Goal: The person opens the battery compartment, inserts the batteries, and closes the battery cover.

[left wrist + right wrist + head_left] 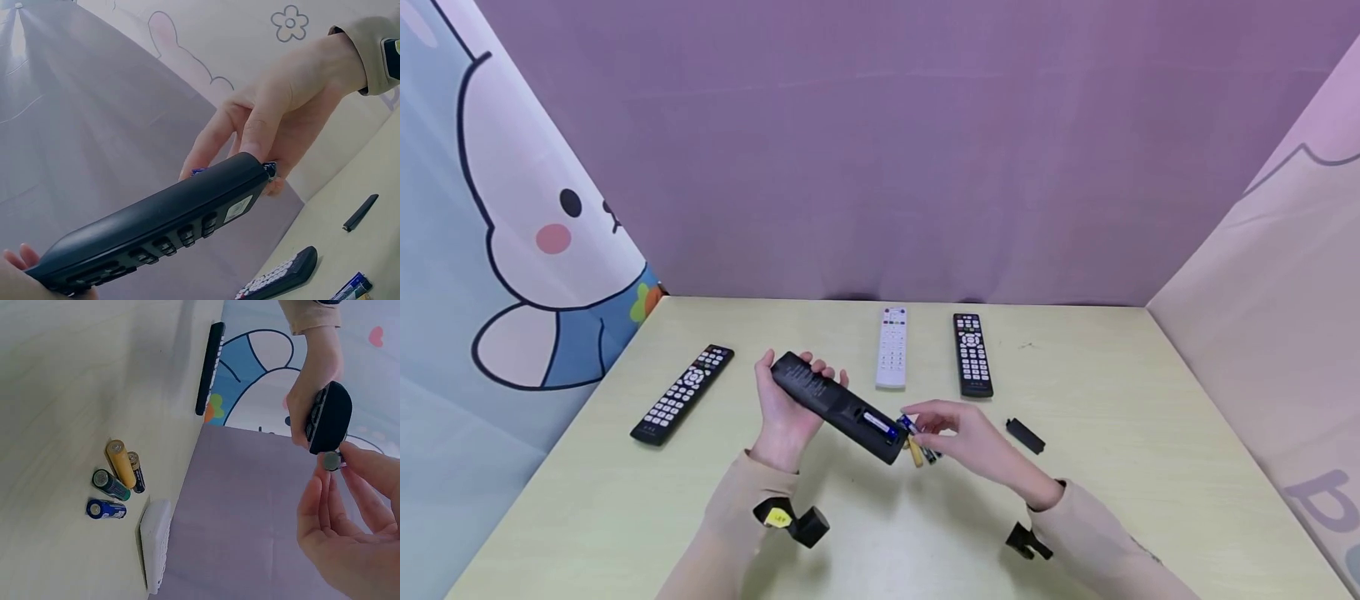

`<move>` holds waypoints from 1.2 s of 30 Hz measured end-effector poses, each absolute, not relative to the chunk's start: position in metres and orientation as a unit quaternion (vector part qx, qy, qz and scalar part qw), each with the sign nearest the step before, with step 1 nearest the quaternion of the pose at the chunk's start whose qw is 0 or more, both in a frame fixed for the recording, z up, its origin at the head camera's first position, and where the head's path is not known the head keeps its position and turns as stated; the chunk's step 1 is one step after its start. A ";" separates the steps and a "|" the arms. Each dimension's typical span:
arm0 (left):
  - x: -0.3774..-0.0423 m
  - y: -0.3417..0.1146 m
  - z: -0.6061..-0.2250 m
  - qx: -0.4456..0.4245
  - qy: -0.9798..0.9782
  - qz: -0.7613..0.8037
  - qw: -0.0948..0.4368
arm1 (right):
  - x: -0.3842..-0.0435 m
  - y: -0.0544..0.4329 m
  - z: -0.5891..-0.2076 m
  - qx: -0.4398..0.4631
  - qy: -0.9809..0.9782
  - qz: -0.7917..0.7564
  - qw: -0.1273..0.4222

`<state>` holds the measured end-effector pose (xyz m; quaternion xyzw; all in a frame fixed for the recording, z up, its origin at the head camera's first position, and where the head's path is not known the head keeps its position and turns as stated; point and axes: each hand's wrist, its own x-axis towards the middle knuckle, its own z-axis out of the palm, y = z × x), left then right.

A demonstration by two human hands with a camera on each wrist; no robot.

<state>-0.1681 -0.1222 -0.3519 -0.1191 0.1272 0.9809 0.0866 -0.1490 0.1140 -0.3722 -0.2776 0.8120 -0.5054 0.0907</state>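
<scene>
My left hand (786, 421) holds a black remote control (827, 400), tilted with its back up and its battery compartment bare. One blue-and-white battery (878, 423) lies in that compartment. At the remote's lower end, my right hand (966, 437) pinches another battery (332, 461) between thumb and fingers; only its flat end shows clearly in the right wrist view. Several loose batteries lie together on the table, among them a yellow one (122, 464), a green one (111, 485) and a blue one (106, 509). The head view shows them partly covered by the right hand.
A small black battery cover (1025, 435) lies right of the right hand. Farther back are a white remote (891, 348) and a black remote (973, 357). Another black remote (682, 395) lies at the left. Printed and purple cloths hang around the pale table (1097, 367).
</scene>
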 end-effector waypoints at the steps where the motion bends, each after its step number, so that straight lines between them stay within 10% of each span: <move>1: -0.168 -0.122 -0.352 -0.118 0.128 0.981 0.088 | -0.150 0.115 -0.372 -0.274 0.807 -0.514 0.098; 36: -0.170 -0.111 -0.349 -0.142 0.160 0.971 0.108 | -0.146 0.085 -0.370 -0.222 0.758 -0.611 0.051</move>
